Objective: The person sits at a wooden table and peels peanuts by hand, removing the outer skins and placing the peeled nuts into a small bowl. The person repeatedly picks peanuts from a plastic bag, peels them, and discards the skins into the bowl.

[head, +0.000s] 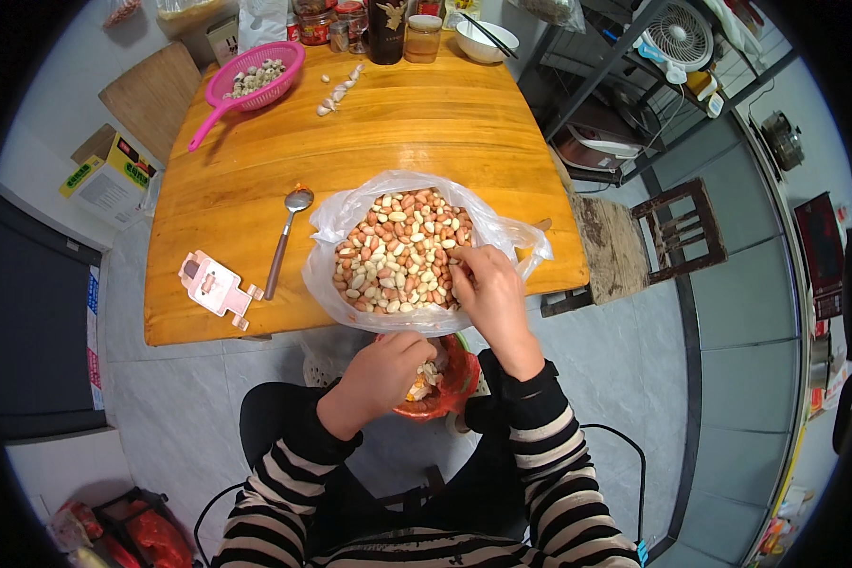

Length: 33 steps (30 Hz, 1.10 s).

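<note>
A translucent plastic bag (319, 273) stands with its mouth rolled wide at the table's near edge. Inside lie shelled peanuts (405, 245), some with reddish skins, others peeled pale. The fingers of my right hand (495, 302) reach over the bag's right side to the nuts; whether a nut is pinched there is hidden. Just below the near rim, my left hand (390, 373) has its fingers curled, and what they may hold cannot be seen. Beneath that hand is a waste bin with a red liner (461, 387), holding pale and orange scraps (426, 381).
Left of the bag lie a metal spoon (282, 245) and a pink card-like item (216, 284). Farther back are a pink strainer (284, 85) of speckled eggs, garlic cloves (337, 92), jars (422, 39) and a white bowl (477, 44). A wooden chair (610, 241) stands right.
</note>
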Available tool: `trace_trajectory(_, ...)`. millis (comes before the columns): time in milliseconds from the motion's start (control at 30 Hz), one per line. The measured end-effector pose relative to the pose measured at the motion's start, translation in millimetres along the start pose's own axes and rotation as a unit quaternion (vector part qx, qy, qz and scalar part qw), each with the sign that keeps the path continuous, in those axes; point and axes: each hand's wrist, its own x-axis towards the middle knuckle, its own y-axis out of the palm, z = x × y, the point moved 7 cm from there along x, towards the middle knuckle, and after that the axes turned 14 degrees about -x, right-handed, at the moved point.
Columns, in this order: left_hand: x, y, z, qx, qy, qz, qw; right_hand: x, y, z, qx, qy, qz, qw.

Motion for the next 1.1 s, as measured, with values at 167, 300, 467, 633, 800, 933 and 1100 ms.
trace_trajectory(167, -3.9, -6.2, 6.6, -0.006, -0.029, 0.004, 1.0, 6.4, 10.8, 7.0, -0.055, -0.004, 0.004, 0.998)
trace_trajectory(300, 5.6, -24.0, -1.9, -0.03, 0.005, -0.093, 0.995, 6.0, 13.3, 3.5, -0.033, -0.006, 0.017, 0.999)
trace_trajectory(467, 7.1, -36.6, -5.7, -0.08, -0.019, -0.15, 0.985, 2.2, 10.3, 14.8, -0.001, -0.042, 0.019, 0.999)
trace_trajectory(633, 11.6, -41.3, 0.7, -0.13, -0.047, -0.194, 0.971, -1.2, 15.1, 21.9, -0.096, -0.047, -0.005, 0.994)
trace_trajectory(800, 9.5, -40.2, 18.8, -0.205, -0.093, -0.223, 0.948, 1.1, 18.1, 15.8, -0.063, -0.053, -0.013, 0.997)
trace_trajectory(933, 9.9, -36.2, 29.7, -0.346, -0.143, -0.252, 0.892, 2.0, 10.1, 17.6, 0.201, 0.023, 0.076, 0.976)
trace_trajectory(1100, 8.3, -35.9, 36.7, -0.402, -0.108, -0.259, 0.871, -15.3, 15.2, 30.7, 0.43, 0.116, 0.198, 0.873)
